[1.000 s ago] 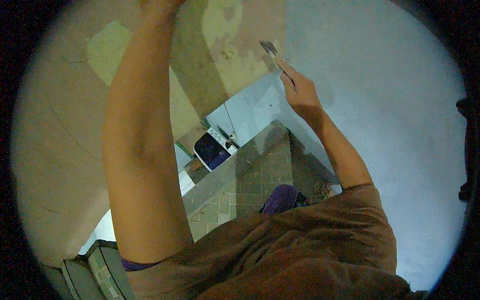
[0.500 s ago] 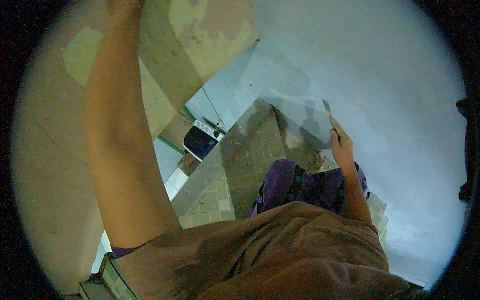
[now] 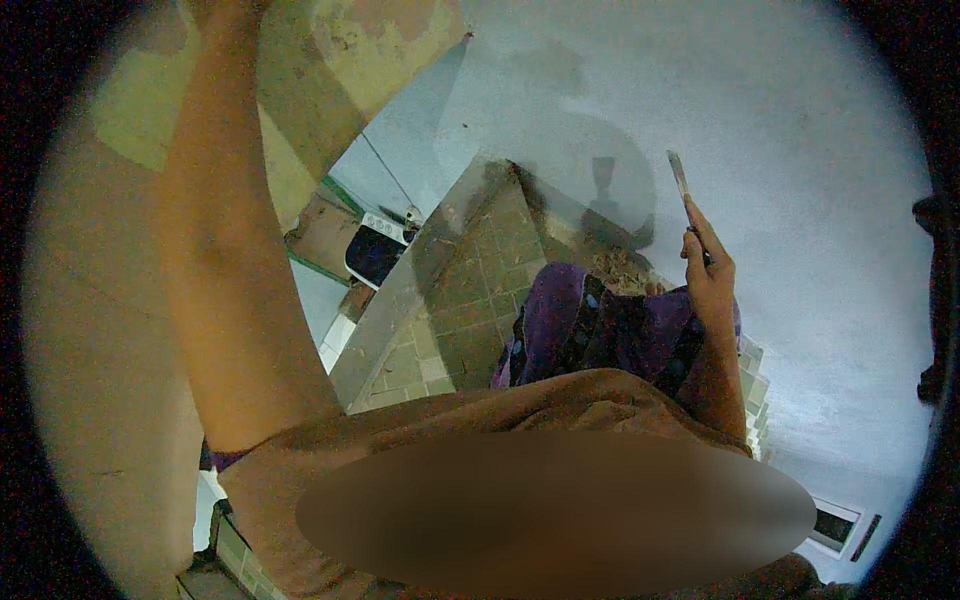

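Observation:
My right hand [image 3: 712,280] is closed round a putty knife [image 3: 678,172] with a narrow, flat blade. The blade points up and away, apart from the pale blue-white wall [image 3: 800,220]. Shadows of the tool and of me fall on that wall, left of the hand. My left arm [image 3: 228,240] stretches up along the left side, by a wall with patchy yellow and brown paint [image 3: 365,50]. The left hand lies past the upper edge, so its fingers do not show.
Below me spreads a tiled surface [image 3: 490,265], with loose flakes [image 3: 620,268] along the wall's foot. A white appliance with knobs and a dark panel [image 3: 375,252] stands lower down on the left. A white-framed opening [image 3: 835,525] shows at lower right.
My right hand has risen and shifted slightly right with the putty knife. The view has turned a little, so the wall and appliance sit higher and further left.

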Demonstrator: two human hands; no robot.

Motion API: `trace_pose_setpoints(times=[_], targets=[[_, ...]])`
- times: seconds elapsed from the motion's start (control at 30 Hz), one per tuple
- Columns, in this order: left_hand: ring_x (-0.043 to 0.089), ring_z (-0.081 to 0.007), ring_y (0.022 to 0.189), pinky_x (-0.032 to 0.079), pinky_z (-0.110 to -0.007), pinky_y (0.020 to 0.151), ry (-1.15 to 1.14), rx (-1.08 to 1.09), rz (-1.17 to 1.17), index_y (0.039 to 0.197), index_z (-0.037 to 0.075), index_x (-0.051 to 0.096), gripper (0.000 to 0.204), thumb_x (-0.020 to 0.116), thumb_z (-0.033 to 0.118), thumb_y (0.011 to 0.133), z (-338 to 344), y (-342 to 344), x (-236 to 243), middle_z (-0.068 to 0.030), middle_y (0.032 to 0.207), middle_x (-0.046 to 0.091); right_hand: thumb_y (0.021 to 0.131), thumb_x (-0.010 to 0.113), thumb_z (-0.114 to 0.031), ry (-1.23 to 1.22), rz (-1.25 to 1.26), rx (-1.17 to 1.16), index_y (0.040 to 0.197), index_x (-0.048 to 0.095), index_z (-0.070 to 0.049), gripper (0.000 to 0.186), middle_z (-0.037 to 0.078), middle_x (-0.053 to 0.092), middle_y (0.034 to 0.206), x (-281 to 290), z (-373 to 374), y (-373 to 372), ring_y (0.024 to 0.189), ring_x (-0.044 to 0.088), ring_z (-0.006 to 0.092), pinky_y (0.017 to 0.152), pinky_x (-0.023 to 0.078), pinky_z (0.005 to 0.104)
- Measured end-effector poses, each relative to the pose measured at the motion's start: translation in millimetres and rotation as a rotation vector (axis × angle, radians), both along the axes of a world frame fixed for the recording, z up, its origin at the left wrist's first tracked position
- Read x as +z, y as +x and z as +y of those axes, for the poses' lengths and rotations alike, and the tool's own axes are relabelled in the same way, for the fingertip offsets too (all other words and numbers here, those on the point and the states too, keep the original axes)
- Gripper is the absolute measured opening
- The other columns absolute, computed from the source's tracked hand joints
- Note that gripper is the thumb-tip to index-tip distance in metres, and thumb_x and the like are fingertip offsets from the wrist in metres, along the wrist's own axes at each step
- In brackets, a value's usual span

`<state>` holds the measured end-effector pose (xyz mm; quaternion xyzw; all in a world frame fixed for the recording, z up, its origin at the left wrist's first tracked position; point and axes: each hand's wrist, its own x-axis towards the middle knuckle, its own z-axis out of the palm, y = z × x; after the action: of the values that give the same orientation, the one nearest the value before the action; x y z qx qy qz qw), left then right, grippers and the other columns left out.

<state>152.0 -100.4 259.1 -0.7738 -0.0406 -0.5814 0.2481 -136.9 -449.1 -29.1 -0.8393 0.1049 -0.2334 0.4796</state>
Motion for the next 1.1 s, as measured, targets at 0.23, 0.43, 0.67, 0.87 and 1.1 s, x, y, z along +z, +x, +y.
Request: trace_pose_setpoints(times=[0.23,0.43,0.67,0.87,1.1], targets=[[0.03,-0.0404,0.133,0.02,-0.066,0.104,-0.087,-0.437,0.124,0.133,0.011,0.046,0.054,0.052,0.038,0.087,5.5,1.1,-141.0,-0.0192,0.144,0.035,0.094,0.048,-0.011,-0.047,-0.021,0.083,0.133,0.052,-0.008,0.039,0.004,0.059,0.123,-26.6,-5.7,16.4,0.083,0.05,0.0107,0.078,0.045,0.0259],[0.026,-0.0415,0.135,0.017,-0.06,0.107,-0.699,-0.603,0.613,0.135,0.007,0.041,0.063,0.066,0.027,0.081,30.0,-127.1,-452.3,-0.0241,0.144,0.029,0.096,0.043,-0.018,-0.152,0.079,0.181,0.135,0.048,-0.01,0.041,0.019,0.054,0.129,-56.9,-20.3,26.7,0.115,0.055,0.0312,0.096,0.042,0.0362],[0.029,-0.0358,0.132,0.023,-0.054,0.106,-1.839,0.819,0.915,0.131,0.009,0.048,0.079,0.062,0.063,0.075,103.8,-261.8,-643.9,-0.0218,0.14,0.035,0.092,0.049,-0.01,-0.166,-0.026,0.311,0.133,0.05,-0.008,0.041,0.02,0.059,0.121,-61.3,-20.0,30.8,0.106,0.061,0.0309,0.09,0.045,0.0339],[0.033,-0.0337,0.125,0.026,-0.052,0.102,-1.938,0.841,0.941,0.126,0.008,0.05,0.07,0.06,0.058,0.078,81.3,-299.4,-663.2,-0.0209,0.134,0.039,0.089,0.051,-0.007,-0.162,0.207,0.676,0.13,0.051,-0.004,0.041,0.018,0.064,0.106,-33.1,-14.2,69.5,0.092,0.063,0.031,0.083,0.048,0.0366],[0.038,-0.0312,0.117,0.029,-0.048,0.097,-1.906,0.873,0.902,0.121,0.006,0.053,0.061,0.057,0.053,0.081,62.5,-272.8,-650.0,-0.0197,0.126,0.044,0.088,0.051,-0.009,-0.428,0.291,0.769,0.131,0.049,-0.005,0.043,0.02,0.061,0.11,-49.1,3.0,136.3,0.092,0.062,0.0342,0.083,0.049,0.0379]])
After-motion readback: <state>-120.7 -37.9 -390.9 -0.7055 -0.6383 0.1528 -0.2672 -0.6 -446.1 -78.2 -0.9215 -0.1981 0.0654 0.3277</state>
